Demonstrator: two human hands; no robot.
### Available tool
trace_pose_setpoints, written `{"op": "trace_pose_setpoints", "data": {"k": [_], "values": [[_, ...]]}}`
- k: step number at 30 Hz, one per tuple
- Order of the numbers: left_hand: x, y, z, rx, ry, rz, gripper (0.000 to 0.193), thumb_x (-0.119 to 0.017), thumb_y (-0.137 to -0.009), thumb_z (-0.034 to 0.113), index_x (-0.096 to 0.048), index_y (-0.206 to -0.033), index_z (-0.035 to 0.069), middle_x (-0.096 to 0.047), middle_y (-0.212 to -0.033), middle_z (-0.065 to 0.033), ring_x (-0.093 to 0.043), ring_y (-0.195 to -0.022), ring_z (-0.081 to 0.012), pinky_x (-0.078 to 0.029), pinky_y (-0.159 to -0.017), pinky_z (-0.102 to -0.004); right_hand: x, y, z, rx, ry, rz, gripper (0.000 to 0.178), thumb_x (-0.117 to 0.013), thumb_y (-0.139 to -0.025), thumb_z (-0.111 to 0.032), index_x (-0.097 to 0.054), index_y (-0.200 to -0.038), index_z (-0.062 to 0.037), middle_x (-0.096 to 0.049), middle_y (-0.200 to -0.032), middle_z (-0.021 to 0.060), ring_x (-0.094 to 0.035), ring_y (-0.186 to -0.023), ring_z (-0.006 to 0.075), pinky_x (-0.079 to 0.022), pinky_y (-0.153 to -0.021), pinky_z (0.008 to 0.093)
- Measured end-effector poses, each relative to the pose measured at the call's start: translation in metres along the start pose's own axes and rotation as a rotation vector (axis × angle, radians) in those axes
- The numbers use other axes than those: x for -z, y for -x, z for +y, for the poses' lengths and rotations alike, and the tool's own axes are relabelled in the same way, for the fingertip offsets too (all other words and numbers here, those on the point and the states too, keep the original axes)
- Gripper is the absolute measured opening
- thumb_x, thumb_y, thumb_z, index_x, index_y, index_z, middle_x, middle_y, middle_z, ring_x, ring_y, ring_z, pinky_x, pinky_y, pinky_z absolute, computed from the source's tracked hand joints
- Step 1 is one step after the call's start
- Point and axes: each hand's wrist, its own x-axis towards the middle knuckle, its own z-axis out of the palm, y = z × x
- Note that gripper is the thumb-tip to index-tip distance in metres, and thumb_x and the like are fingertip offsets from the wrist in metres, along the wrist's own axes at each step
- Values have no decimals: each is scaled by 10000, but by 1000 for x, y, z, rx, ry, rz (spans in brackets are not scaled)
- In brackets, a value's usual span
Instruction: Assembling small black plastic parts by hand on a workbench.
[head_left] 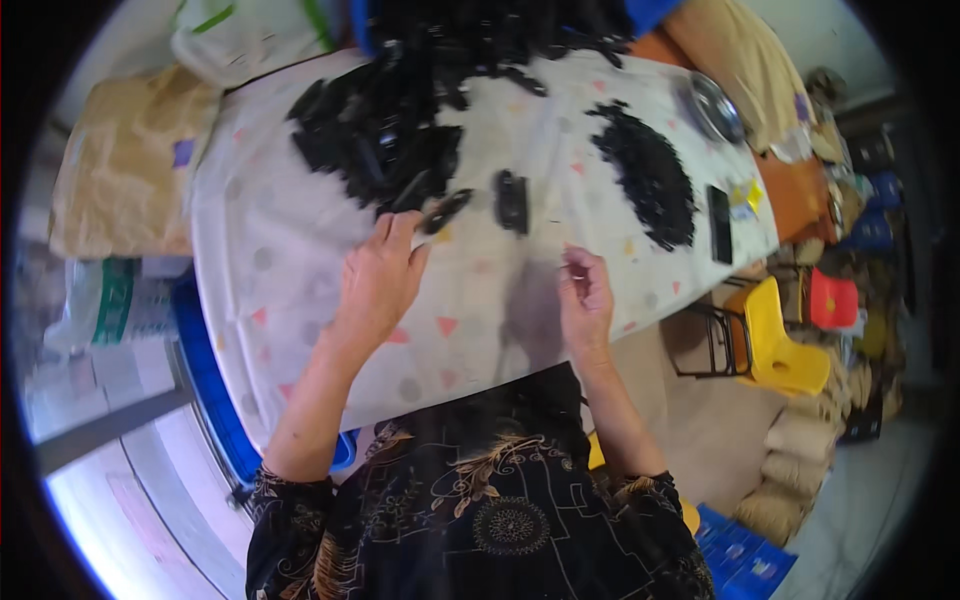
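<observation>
A big heap of glossy black oblong pieces [385,140] covers the far left of the table. At its near edge my left hand [380,280] is closed, thumb and fingers pinching one black oblong piece [447,212] that points away to the right. Two similar pieces lie side by side as a small black group [511,203] at mid-table. To the right, my right hand [587,300] hovers above the cloth with curled fingers and thumb drawn together; whatever they may hold is too small to make out. Beyond it spreads a flatter pile of smaller black pieces [648,178].
A patterned white cloth [450,340] covers the table. On its right lie a black phone [719,224], a small yellow packet [746,200] and a round metal dish [715,108]. A brown paper sack [130,170] stands left, a yellow chair [780,340] right. A blue container [650,14] borders the heap.
</observation>
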Motion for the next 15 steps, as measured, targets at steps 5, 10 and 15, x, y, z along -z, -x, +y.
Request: {"op": "trace_pose_setpoints", "data": {"k": [5, 10, 15], "values": [[-30, -41, 5, -129, -259, -81, 227, -618, -809, 153, -533, -993, 49, -576, -938, -130, -640, -737, -339, -512, -622, -434, 105, -28, 23, 56, 626, 256, 224, -579, -848, -7, -560, -1071, -13, -587, -950, 67, -564, -781, 143, -467, -663, 268], [-34, -44, 15, -125, -338, -131, 196, -633, -789, 131, -513, -920, 50, -572, -926, -119, -638, -737, -320, -515, -618, -428, 163, -57, 38, 159, 921, 187, 242, -600, -797, -7, -570, -1036, -32, -576, -918, 129, -586, -766, 254, -481, -665, 350], [-36, -34, 23, -176, -312, -152, 247, -620, -767, 48, -490, -977, 46, -570, -926, -123, -621, -812, -326, -504, -666, -442, 169, -77, 43, 261, 1076, 74, 203, -644, -792, -78, -579, -981, -43, -562, -901, 131, -566, -809, 335, -469, -698, 413]]}}
